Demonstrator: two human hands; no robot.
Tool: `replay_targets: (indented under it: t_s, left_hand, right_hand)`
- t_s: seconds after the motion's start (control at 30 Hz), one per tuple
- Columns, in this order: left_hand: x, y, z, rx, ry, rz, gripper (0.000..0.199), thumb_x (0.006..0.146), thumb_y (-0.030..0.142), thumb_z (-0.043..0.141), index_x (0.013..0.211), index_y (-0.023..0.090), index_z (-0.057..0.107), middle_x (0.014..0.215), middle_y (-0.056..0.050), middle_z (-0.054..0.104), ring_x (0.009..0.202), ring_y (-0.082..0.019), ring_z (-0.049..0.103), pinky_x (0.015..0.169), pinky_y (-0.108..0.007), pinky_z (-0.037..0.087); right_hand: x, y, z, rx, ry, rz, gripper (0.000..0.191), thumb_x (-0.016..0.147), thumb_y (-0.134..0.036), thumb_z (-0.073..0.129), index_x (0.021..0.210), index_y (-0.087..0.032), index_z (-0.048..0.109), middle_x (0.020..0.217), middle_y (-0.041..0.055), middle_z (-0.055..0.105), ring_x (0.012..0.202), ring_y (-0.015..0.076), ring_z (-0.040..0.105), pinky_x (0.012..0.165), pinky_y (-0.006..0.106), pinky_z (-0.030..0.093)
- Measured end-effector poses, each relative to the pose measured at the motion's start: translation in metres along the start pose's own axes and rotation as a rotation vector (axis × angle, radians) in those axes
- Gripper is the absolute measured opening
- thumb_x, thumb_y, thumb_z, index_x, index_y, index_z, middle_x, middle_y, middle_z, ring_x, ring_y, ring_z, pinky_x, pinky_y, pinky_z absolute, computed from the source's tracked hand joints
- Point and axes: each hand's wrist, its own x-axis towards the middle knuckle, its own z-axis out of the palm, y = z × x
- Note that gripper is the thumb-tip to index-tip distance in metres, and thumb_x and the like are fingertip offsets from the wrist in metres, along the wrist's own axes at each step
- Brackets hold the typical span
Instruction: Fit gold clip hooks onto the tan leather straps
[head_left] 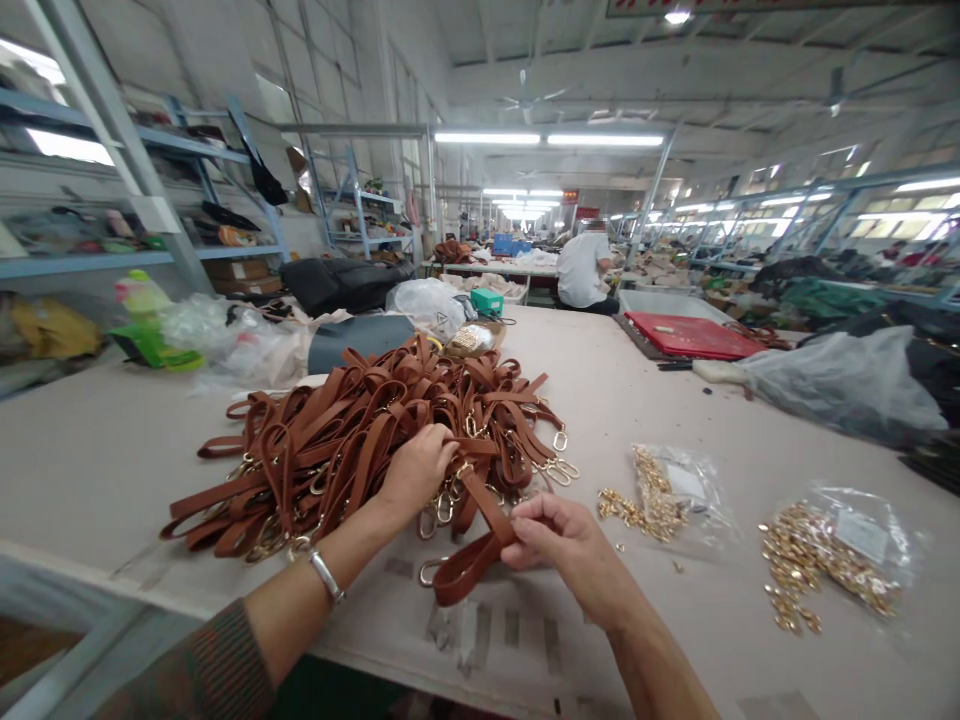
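A heap of brown leather straps (300, 440) with gold metal rings and clasps covers the left middle of the table. My left hand (420, 465), a silver bracelet on its wrist, is closed on a strap at the heap's right side; its fingertips are partly hidden. My right hand (555, 545) pinches a looped brown leather strap (469, 570) in front of the heap. A gold oval ring (429, 573) shows beside that loop. To the right of my right hand, small gold fittings (634, 512) spill from a clear plastic bag (694, 490).
Another clear bag (862, 530) with gold fittings lies farther right. A red board (690, 335) and a large plastic bag (847, 385) are at the back right. Plastic wrapping and a green box (487, 302) stand behind the heap. A seated person (585, 268) is beyond the table.
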Motion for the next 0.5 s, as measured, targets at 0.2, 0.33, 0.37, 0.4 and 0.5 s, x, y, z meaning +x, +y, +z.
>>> replay_targets:
  t_s: [0.2, 0.33, 0.37, 0.4, 0.5]
  left_hand:
    - [0.004, 0.01, -0.003, 0.075, 0.073, 0.095, 0.011, 0.091, 0.016, 0.056, 0.098, 0.015, 0.063, 0.103, -0.006, 0.064, 0.099, -0.021, 0.06, 0.094, -0.042, 0.048]
    - [-0.02, 0.042, -0.019, 0.011, 0.124, 0.223, 0.019, 0.094, 0.02, 0.049, 0.108, 0.019, 0.061, 0.121, -0.008, 0.06, 0.121, -0.021, 0.05, 0.111, -0.041, 0.034]
    - [-0.03, 0.048, -0.022, -0.011, 0.104, 0.245, 0.02, 0.095, 0.022, 0.047, 0.11, 0.02, 0.06, 0.12, -0.007, 0.061, 0.12, -0.02, 0.051, 0.11, -0.039, 0.036]
    - [-0.04, 0.052, -0.023, -0.03, 0.072, 0.257, 0.021, 0.095, 0.023, 0.048, 0.112, 0.021, 0.058, 0.119, -0.006, 0.061, 0.118, -0.019, 0.052, 0.108, -0.037, 0.039]
    - [-0.066, 0.054, -0.014, -0.072, -0.032, 0.215, 0.043, 0.087, 0.023, 0.061, 0.127, 0.022, 0.048, 0.123, -0.007, 0.061, 0.115, -0.02, 0.056, 0.1, -0.035, 0.046]
  right_hand:
    - [-0.017, 0.015, -0.022, 0.183, 0.039, -0.152, 0.025, 0.08, -0.039, 0.076, 0.085, -0.017, 0.066, 0.076, 0.0013, 0.072, 0.064, 0.0112, 0.069, 0.066, 0.02, 0.054]
    - [-0.007, 0.006, -0.019, 0.417, 0.083, -0.247, 0.023, 0.075, -0.034, 0.081, 0.084, -0.018, 0.067, 0.076, -0.0004, 0.071, 0.06, 0.0107, 0.067, 0.067, 0.024, 0.057]
    - [-0.004, 0.003, -0.017, 0.449, 0.088, -0.26, 0.023, 0.074, -0.033, 0.082, 0.084, -0.018, 0.067, 0.077, -0.0002, 0.071, 0.061, 0.0107, 0.067, 0.068, 0.024, 0.058]
    - [-0.001, -0.001, -0.014, 0.47, 0.089, -0.269, 0.023, 0.073, -0.033, 0.082, 0.084, -0.018, 0.068, 0.078, 0.0, 0.071, 0.061, 0.0106, 0.068, 0.069, 0.024, 0.058]
    - [0.007, -0.012, -0.003, 0.487, 0.072, -0.279, 0.026, 0.07, -0.032, 0.085, 0.082, -0.018, 0.067, 0.079, -0.0007, 0.07, 0.063, 0.0111, 0.068, 0.068, 0.023, 0.058]
